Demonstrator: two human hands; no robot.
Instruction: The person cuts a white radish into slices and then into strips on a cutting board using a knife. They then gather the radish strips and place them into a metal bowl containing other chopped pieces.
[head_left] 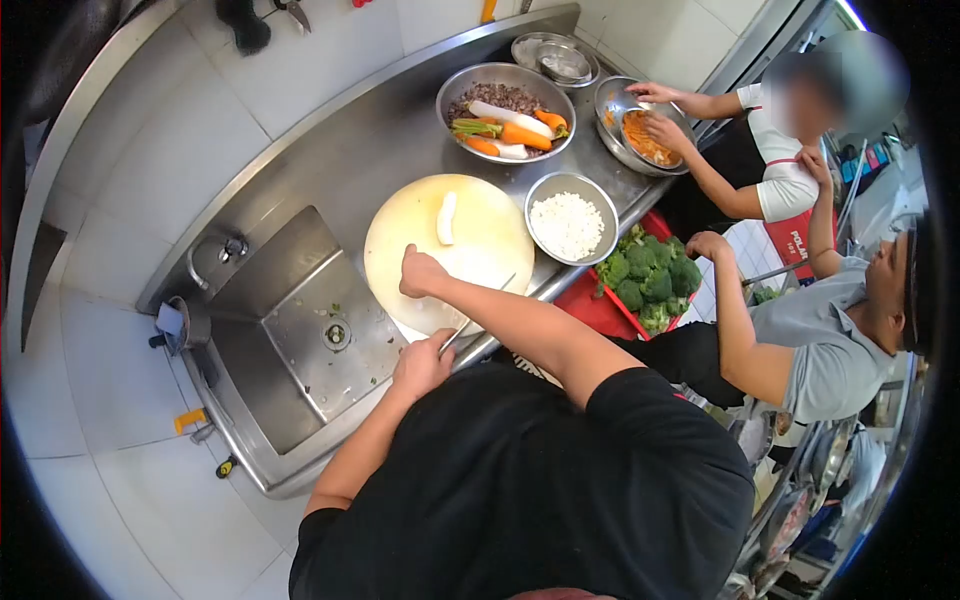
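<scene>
A knife is in my left hand, low at the front edge of the round cutting board. Its blade slants up and right, partly behind my right forearm. Over the board, my right hand has one finger stretched out and nothing visible in it; its other fingers are partly hidden. A peeled white piece of vegetable lies on the board just above that hand, apart from it. Right of the board stands a metal bowl of chopped white pieces.
A sink lies left of the board. Behind the board is a bowl with carrots and white roots. Broccoli fills a red crate. At right, one person's hands work in a bowl of orange pieces; another person stands nearby.
</scene>
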